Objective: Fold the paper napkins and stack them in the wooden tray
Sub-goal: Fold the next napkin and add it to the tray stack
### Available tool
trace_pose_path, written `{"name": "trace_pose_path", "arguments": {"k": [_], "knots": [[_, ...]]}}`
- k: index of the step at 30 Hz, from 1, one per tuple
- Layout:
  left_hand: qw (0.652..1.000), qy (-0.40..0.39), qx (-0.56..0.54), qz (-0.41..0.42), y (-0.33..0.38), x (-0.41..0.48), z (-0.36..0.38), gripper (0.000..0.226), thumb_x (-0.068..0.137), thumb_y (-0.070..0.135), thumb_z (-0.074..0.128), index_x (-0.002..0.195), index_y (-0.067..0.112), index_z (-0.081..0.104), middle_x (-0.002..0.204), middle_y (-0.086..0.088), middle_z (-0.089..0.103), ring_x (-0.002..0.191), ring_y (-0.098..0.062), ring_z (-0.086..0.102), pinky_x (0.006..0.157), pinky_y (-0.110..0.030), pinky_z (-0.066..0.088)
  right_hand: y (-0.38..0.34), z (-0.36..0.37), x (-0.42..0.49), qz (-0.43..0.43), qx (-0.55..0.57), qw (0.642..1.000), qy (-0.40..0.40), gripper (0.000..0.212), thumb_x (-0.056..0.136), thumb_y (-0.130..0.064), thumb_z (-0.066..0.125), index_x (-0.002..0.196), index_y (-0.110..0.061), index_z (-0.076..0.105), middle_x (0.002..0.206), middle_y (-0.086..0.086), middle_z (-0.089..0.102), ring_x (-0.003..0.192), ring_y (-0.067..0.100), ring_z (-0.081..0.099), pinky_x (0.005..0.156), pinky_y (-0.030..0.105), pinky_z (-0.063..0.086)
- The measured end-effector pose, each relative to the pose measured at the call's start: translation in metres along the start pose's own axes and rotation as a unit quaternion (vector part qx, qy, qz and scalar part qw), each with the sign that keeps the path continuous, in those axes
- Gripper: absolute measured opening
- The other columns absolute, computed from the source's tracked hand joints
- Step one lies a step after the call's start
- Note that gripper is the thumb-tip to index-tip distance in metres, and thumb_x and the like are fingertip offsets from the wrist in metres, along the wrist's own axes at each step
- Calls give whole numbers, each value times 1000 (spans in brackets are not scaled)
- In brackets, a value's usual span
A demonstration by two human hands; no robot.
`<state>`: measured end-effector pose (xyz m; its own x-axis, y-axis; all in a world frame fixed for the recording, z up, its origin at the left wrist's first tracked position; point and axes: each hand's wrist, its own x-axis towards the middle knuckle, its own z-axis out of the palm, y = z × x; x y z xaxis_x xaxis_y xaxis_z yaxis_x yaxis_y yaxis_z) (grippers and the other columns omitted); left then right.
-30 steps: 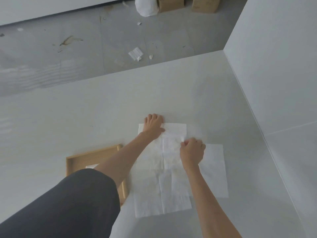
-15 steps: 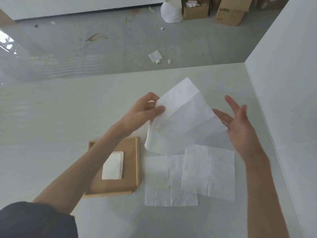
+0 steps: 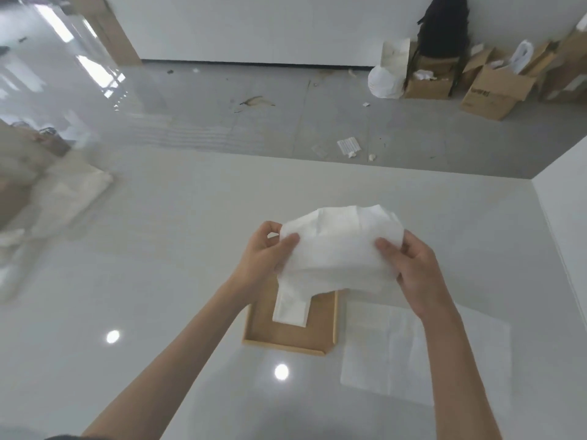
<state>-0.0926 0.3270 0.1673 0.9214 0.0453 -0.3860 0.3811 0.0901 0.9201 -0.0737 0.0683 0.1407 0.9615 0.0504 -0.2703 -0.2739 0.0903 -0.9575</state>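
Note:
A white paper napkin hangs in the air over the table, bent double and sagging. My left hand pinches its left edge and my right hand grips its right edge. Below it a wooden tray lies on the white table, with one folded napkin inside; the held napkin hides the tray's far end. Flat unfolded napkins lie overlapping on the table just right of the tray.
The white table ends at a far edge, with a white wall panel along its right side. Beyond lie a grey floor with paper scraps, cardboard boxes and a white bag.
One second ago both hands pressed on napkins on the table. The left hand then lifted one napkin, and now both hands hold it bent over in the air above the tray.

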Motion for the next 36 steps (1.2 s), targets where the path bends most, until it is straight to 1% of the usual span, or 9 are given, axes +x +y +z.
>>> {"name": "trace_pose_path", "arguments": {"k": [4,8,10,13,20,24,27,31,36], "knots": [[999,-45,-27,-5,6,-20,-21,16,97,17,65,103,10,52,93,-14,72,71,-25,69,54,-28,55,-22,14,-29,-3,-69,997,-35,34,93,-27,68,127,-28,65,117,-2,76,110,18,71,94,37,56],[994,-100,-47,-23,11,-33,-29,26,98,19,63,117,2,59,100,-14,74,82,-25,72,62,-33,59,-26,13,-55,-11,-79,997,0,32,93,-26,71,124,-24,68,118,2,76,111,26,71,98,47,55],[992,-117,-35,-12,11,-37,-30,29,98,20,63,121,3,61,108,-19,74,91,-30,71,72,-42,61,-30,11,-62,2,-37,999,1,36,94,-25,69,130,-24,65,123,3,74,115,28,69,99,48,54],[992,-128,-14,-5,11,-44,-26,29,99,20,62,125,7,62,117,-24,71,99,-34,71,87,-51,58,-26,10,-75,20,-71,997,-20,41,93,-25,71,132,-26,62,122,3,74,113,26,71,102,51,53],[984,-171,44,26,29,-54,-11,28,96,12,65,124,10,65,110,-18,75,102,-33,73,88,-40,61,-38,-19,-85,15,-17,1000,-7,33,96,-13,66,128,-16,66,121,12,74,114,32,70,103,46,51],[982,-183,41,35,42,-62,3,31,97,8,63,128,12,64,111,-15,76,104,-29,73,87,-33,60,-60,-38,-86,-5,-32,999,-17,28,97,-13,65,125,-11,68,117,10,76,112,30,71,94,37,56],[981,-190,18,32,52,-66,15,34,99,5,59,132,11,61,116,-16,74,109,-29,71,93,-36,58,-78,-50,-84,-34,-29,999,-24,28,97,-13,64,125,-12,69,117,11,76,108,27,73,87,29,59],[982,-184,-10,39,66,-73,33,31,101,7,54,131,13,62,121,-11,73,110,-28,71,94,-38,58,-94,-58,-80,-59,-35,997,-21,25,99,-16,63,123,-12,70,116,9,77,107,27,73,89,33,58],[988,-125,46,81,68,-79,47,26,100,10,59,125,5,64,108,-14,77,100,-29,75,84,-32,61,-100,-65,-80,-76,-40,996,3,19,98,-20,64,112,-14,75,107,10,79,94,24,75,87,36,56]]}}
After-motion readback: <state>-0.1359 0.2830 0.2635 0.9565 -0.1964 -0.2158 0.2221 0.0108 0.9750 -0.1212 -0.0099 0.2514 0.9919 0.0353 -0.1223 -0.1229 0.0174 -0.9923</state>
